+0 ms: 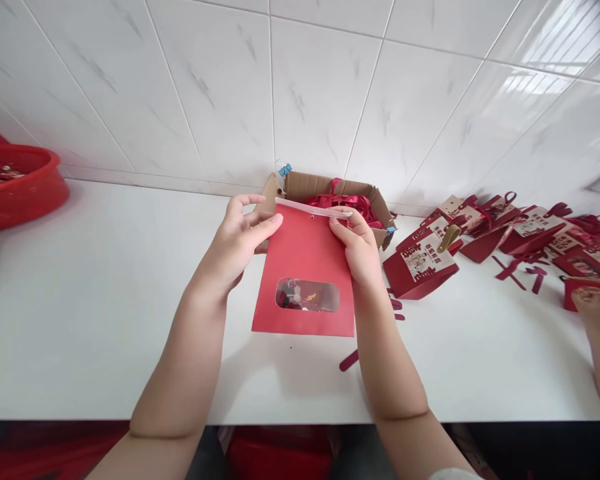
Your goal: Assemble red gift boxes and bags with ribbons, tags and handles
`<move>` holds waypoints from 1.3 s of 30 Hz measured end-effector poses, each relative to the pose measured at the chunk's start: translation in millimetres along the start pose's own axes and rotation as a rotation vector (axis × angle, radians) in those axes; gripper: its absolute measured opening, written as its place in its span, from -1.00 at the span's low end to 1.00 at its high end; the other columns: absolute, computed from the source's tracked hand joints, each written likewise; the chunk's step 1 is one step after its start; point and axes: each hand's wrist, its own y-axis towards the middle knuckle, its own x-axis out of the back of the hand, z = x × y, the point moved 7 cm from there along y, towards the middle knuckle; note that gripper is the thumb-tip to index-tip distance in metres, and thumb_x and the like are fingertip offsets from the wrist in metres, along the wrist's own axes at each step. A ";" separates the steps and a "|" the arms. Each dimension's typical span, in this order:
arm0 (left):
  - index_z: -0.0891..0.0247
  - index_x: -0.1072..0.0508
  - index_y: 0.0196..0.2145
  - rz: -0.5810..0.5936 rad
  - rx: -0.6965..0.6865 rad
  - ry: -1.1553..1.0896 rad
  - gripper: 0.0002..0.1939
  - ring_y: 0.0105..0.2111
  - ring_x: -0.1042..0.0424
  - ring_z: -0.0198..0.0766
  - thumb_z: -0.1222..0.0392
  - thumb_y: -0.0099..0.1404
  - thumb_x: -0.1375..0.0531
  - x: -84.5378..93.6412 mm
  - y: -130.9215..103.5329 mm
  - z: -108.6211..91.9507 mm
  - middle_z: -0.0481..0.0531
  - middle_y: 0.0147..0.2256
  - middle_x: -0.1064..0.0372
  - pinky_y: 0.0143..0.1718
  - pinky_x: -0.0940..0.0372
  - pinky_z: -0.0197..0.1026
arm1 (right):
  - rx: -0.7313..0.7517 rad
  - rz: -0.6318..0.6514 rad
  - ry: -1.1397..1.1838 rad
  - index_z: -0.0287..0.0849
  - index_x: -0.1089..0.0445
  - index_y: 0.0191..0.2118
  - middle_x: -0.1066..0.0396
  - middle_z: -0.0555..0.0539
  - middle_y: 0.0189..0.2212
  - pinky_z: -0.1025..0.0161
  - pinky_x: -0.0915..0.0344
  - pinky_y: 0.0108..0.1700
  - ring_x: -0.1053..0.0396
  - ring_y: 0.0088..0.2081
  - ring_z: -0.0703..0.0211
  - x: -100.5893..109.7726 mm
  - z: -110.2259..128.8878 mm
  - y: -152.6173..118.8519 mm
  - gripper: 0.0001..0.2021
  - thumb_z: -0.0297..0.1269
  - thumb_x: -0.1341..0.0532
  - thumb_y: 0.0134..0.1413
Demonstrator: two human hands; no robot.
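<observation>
Between my two hands is a red paper gift box (307, 257), held up above the white table. A clear window near its lower edge shows dark wrapped pieces inside, and a small hole sits below its pale top edge. My left hand (237, 240) grips the upper left corner, thumb on the front face. On the upper right side, my right hand (357, 247) pinches the box with its thumb in front. Behind the box stands a cardboard carton (307, 181) of red ribbons (353, 205), partly hidden by the box and my hands.
Several finished red gift boxes (420, 260) with ribbon handles stand at the right. A red basin (35, 190) of small wrapped pieces sits at the far left. Red strips (349, 361) lie on the white table (115, 300). Another person's hand (597, 313) shows at the right edge.
</observation>
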 end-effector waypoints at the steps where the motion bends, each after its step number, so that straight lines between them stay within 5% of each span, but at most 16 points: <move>1: 0.14 -0.18 -0.07 0.000 -0.001 0.021 -0.58 -0.28 -0.44 -0.18 0.06 0.17 -0.24 0.4 -1.7 -1.1 -0.06 -0.30 -0.37 -0.33 -0.36 -0.19 | -0.005 0.000 -0.013 -0.06 -0.35 -0.26 -0.41 0.08 -0.41 0.33 -0.34 -0.39 -0.40 -0.42 0.26 1.9 0.8 0.1 -0.86 -0.22 -0.24 0.03; 9: 0.13 -0.26 -0.21 0.092 0.007 0.046 -0.80 -0.43 -0.43 -0.28 0.22 0.20 -0.17 -9.6 -2.5 -4.6 -0.12 -0.43 -0.32 -0.40 -0.35 -0.24 | -0.055 0.034 -0.111 -0.09 -0.37 -0.30 -0.42 0.09 -0.41 0.30 -0.36 -0.32 -0.41 -0.34 0.23 15.3 -3.8 7.0 -0.87 -0.27 -0.26 -0.04; 18: 0.07 -0.42 0.04 0.139 -0.014 0.041 -0.54 -0.34 -0.47 -0.20 0.23 0.16 -0.16 -12.7 -4.9 -5.7 -0.03 -0.25 -0.44 -0.41 -0.36 -0.23 | -0.013 0.037 -0.120 -0.05 -0.37 -0.22 -0.40 0.08 -0.39 0.26 -0.39 -0.29 -0.42 -0.28 0.19 10.2 14.4 -10.9 -0.83 -0.19 -0.23 0.04; 24: 0.04 -0.37 -0.01 0.244 -0.065 0.048 -0.59 -0.35 -0.41 -0.27 0.29 0.18 -0.11 -15.8 3.3 2.4 -0.08 -0.27 -0.41 -0.37 -0.30 -0.26 | 0.020 0.008 -0.117 -0.05 -0.33 -0.24 -0.38 0.05 -0.38 0.30 -0.36 -0.33 -0.40 -0.29 0.19 11.0 10.7 -8.6 -0.77 -0.02 -0.20 0.10; 27: 0.11 -0.37 -0.18 0.241 -0.087 0.122 -0.85 -0.30 -0.38 -0.28 0.15 0.26 -0.15 -19.6 13.1 14.5 -0.08 -0.30 -0.37 -0.26 -0.30 -0.23 | 0.029 -0.075 -0.114 -0.07 -0.30 -0.34 -0.36 0.05 -0.41 0.30 -0.34 -0.34 -0.36 -0.33 0.19 19.5 -3.5 5.8 -0.78 -0.04 -0.22 0.05; 31: 0.17 -0.37 -0.30 0.112 -0.147 0.264 -0.68 -0.19 -0.37 -0.18 -0.14 0.33 -0.06 -19.2 22.2 23.6 0.00 -0.23 -0.38 -0.14 -0.30 -0.15 | 0.008 -0.108 -0.043 -0.09 -0.20 -0.45 -0.30 0.06 -0.47 0.31 -0.29 -0.35 -0.29 -0.41 0.24 23.4 -22.7 21.2 -0.78 -0.13 -0.24 0.00; 34: 0.12 -0.39 -0.19 0.168 -0.193 0.405 -0.76 -0.10 -0.38 -0.12 -0.05 0.28 -0.16 -21.6 18.0 21.7 0.00 -0.09 -0.38 -0.07 -0.31 -0.10 | 0.075 -0.100 -0.038 -0.11 -0.19 -0.48 -0.23 0.08 -0.52 0.34 -0.24 -0.38 -0.22 -0.45 0.28 21.6 -22.5 23.2 -0.75 -0.12 -0.23 0.01; 39: -0.13 -0.26 0.10 0.355 -0.246 0.630 -0.50 0.11 -0.25 -0.04 0.15 0.21 -0.20 -20.0 0.2 14.4 -0.06 0.16 -0.18 0.07 -0.27 0.03 | 0.238 0.017 -0.134 -0.13 -0.26 -0.48 -0.14 0.09 -0.56 0.37 -0.14 -0.41 -0.10 -0.48 0.33 10.2 -11.6 19.1 -0.73 -0.07 -0.24 0.05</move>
